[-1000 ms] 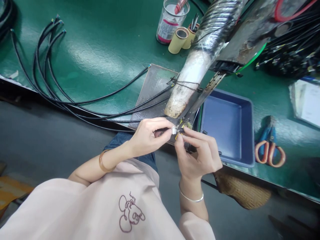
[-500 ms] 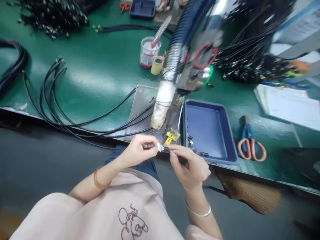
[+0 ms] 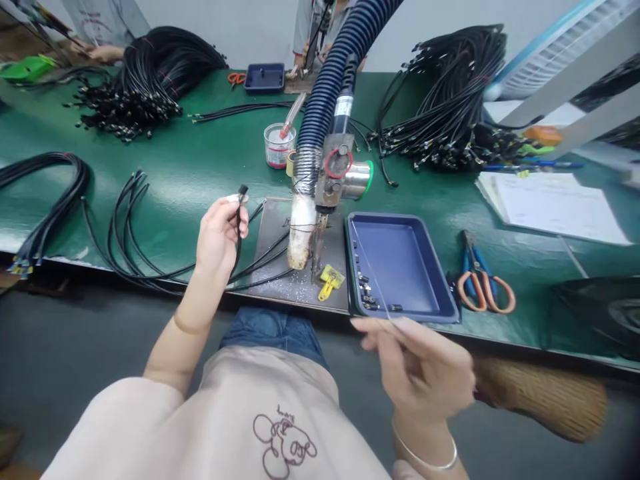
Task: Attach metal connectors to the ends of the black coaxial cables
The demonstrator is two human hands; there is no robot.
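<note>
Left hand (image 3: 220, 233), left of centre: fingers pinching a black cable (image 3: 239, 248), its connector (image 3: 243, 191) pointing up. Right hand (image 3: 425, 367), lower right, blurred: fingers curled, a thin pale strand (image 3: 371, 267) meeting them across the blue tray (image 3: 440, 287); cannot tell whether gripped. Centre of frame: dark plate (image 3: 270, 215) on green bench (image 3: 200, 157), yellow clip (image 3: 327, 290) on plate. Pliers (image 3: 470, 257) right of tray.
</note>
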